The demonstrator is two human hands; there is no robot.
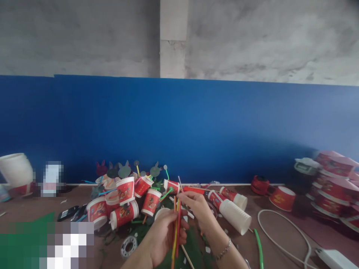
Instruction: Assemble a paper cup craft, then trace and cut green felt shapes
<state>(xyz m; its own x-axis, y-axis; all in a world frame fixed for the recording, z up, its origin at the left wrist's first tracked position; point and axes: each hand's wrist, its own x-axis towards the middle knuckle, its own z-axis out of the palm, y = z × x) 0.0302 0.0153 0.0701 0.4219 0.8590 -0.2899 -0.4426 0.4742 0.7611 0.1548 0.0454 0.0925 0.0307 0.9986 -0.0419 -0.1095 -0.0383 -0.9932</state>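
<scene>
My left hand (161, 235) is closed around a small bunch of drinking straws (175, 239), orange, yellow and red, held roughly upright. The fingertips of my right hand (200, 211), with a bracelet on the wrist, pinch at the bunch's upper end. A pale purple straw (180, 182) sticks up above those fingertips; its lower part is hidden. Just behind my hands lies a heap of red-and-white paper cups (125, 190), some with coloured straws and grey animal-head cutouts (124, 170). A thin pale stick (187, 256) lies below my hands.
Stacked white cups (235, 216) lie on their side at right, near a green tube (258, 248) and a looped white cable (280, 212). A tape roll (123, 246) sits left of my forearms. Red tubs (333, 186) are piled far right. A blue wall panel (179, 127) rises behind.
</scene>
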